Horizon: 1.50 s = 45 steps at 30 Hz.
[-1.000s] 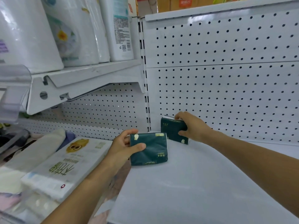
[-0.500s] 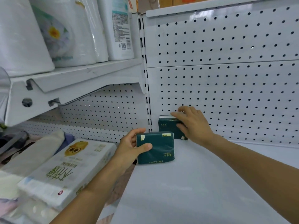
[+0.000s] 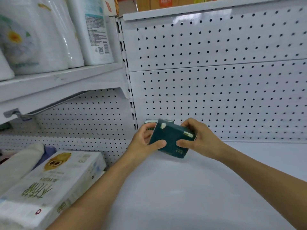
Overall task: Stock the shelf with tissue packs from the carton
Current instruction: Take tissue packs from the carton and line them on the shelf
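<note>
At frame centre: right hand point(image 3: 201, 140), newly off the placed pack point(image 3: 150, 121), is joining left hand point(image 3: 142, 143) in gripping the second tissue pack point(image 3: 171, 140).

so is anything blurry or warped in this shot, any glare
Head view: the dark green tissue pack held by the left hand and right hand is smeared by motion; the pegboard back panel bows from the wide-angle lens, with soft glare near its top; lighting is even, shadows faint on the shelf.
</note>
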Available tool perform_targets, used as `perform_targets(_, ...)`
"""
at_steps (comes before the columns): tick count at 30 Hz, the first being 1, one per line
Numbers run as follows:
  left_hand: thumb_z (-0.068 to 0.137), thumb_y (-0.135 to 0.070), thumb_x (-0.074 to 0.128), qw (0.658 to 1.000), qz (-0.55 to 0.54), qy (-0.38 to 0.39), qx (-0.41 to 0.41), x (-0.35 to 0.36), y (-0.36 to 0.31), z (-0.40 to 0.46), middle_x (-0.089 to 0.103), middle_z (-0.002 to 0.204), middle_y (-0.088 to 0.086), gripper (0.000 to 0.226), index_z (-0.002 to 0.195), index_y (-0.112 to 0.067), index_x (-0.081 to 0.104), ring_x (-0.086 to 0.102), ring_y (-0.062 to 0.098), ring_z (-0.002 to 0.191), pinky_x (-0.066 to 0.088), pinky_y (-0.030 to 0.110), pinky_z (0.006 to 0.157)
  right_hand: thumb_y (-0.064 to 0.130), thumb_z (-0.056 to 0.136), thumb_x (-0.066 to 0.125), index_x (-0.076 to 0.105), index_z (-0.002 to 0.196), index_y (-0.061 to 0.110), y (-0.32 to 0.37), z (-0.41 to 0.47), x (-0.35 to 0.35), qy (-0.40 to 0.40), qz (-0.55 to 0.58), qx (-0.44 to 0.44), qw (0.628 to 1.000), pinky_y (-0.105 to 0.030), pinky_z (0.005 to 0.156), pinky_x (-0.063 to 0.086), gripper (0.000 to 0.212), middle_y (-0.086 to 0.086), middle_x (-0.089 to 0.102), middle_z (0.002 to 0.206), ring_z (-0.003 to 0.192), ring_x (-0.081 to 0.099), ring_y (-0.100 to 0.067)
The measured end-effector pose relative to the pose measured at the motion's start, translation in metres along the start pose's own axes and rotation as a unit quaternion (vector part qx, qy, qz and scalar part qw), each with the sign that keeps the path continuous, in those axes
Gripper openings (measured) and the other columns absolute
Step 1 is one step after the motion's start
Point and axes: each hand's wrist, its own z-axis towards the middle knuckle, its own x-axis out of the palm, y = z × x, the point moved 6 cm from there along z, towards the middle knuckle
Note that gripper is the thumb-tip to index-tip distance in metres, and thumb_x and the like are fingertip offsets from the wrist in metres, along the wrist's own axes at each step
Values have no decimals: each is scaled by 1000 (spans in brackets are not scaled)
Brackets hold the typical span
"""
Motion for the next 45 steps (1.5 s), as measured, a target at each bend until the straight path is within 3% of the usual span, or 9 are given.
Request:
perform_targets(3,58,-40,88,999,-2,24,-24,12,1,3,70,118,-2,79,128,-25,53,68,12,108,54,35,95,12,81,78,53,110,9,-14,-6,-15,-26,175,97,979,-40,87,56,39,-8,69,106,95,69,-22)
perform_targets(5,69,-35,85,999,-1,49,-23,22,-1,6,70,118,0,62,123,-20,58,67,16,109,52,40,99,16,80,80,53,121,12,-22,-13,-10,23,218,142,965,-45,95,53,49,-6,68,117,103,68,-23)
perform_targets(11,88,-8,68,981,180,56,38,39,-25,16,69,104,-1,27,108,-27,66,65,16,95,56,22,80,25,72,86,29,140,41,-13,-23,-33,-60,-40,19,997,-19,92,42,91,22,38,137,121,43,2)
perform_targets(15,85,-26,76,964,254,58,60,56,-20,15,63,106,-12,32,114,-30,63,59,4,91,45,9,73,19,77,80,59,107,39,-37,-27,-31,-17,-100,36,994,-18,74,48,42,15,65,103,96,60,-10)
perform_targets(18,81,-34,78,955,256,-125,82,27,-16,20,46,124,-10,56,129,-27,51,48,4,112,41,16,91,12,78,79,63,97,27,-59,-28,-48,-95,-30,75,992,-24,70,53,29,8,67,95,91,63,-14)
perform_targets(20,80,-35,79,942,257,-212,27,4,-4,26,31,140,-3,79,144,-24,34,33,15,131,35,27,101,11,78,78,64,98,25,-67,-22,-59,-128,-34,89,987,-28,73,54,29,7,67,97,94,62,-16)
perform_targets(24,78,-37,82,950,232,-195,-80,-6,29,45,17,156,3,107,155,-21,11,22,24,144,32,44,115,16,80,77,63,114,24,-73,0,-58,-144,-131,91,977,-23,74,45,38,1,54,111,100,54,-17)
perform_targets(39,76,-33,83,937,237,-256,-34,-2,40,65,37,138,7,84,141,-15,32,43,25,125,42,40,106,30,80,76,60,121,22,-64,11,-42,-194,-363,11,911,-29,62,39,45,1,49,117,113,44,-17)
perform_targets(45,76,-35,83,945,208,-251,-38,-2,42,63,33,142,5,90,144,-17,28,40,25,129,39,42,109,35,78,75,58,124,18,-62,11,-40,-180,-384,30,905,-37,79,41,52,-4,49,119,110,48,-25)
